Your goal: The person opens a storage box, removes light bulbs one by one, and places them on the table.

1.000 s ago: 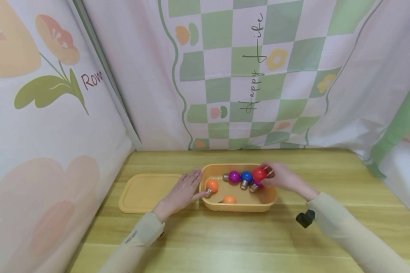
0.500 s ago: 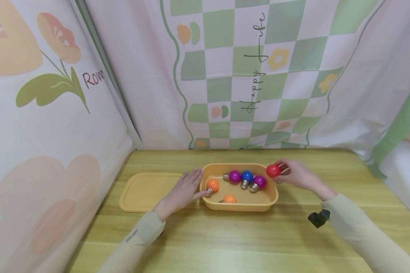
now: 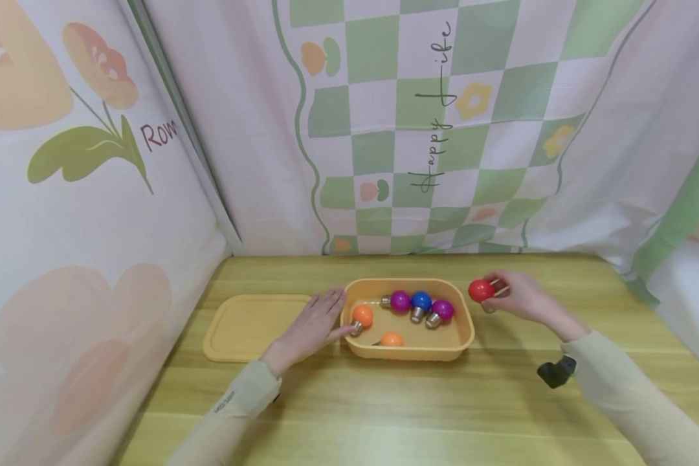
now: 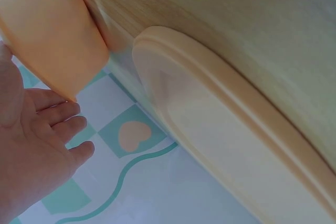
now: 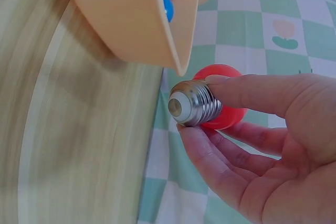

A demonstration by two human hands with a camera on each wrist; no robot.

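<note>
My right hand [image 3: 521, 296] pinches a red light bulb [image 3: 480, 290] just beyond the right end of an orange plastic box [image 3: 408, 354]. In the right wrist view, thumb and fingers hold the bulb around its metal screw base [image 5: 195, 103]. My left hand [image 3: 311, 327] rests with straight fingers against the box's left rim. Inside the box lie two purple bulbs [image 3: 400, 301], a blue bulb [image 3: 421, 301] between them, and two orange bulbs [image 3: 362, 316]. The lower orange bulb [image 3: 391, 340] is partly hidden by the front wall.
A flat orange lid [image 3: 250, 327] lies on the wooden table [image 3: 384, 414] left of the box, partly under my left hand in the head view. A patterned curtain [image 3: 419, 129] hangs behind the table, and a flowered cloth [image 3: 93, 226] stands at the left.
My right hand has lifted the red bulb out of the box and carried it right, past the rim. A purple bulb beneath it is now uncovered. The left hand has stayed put.
</note>
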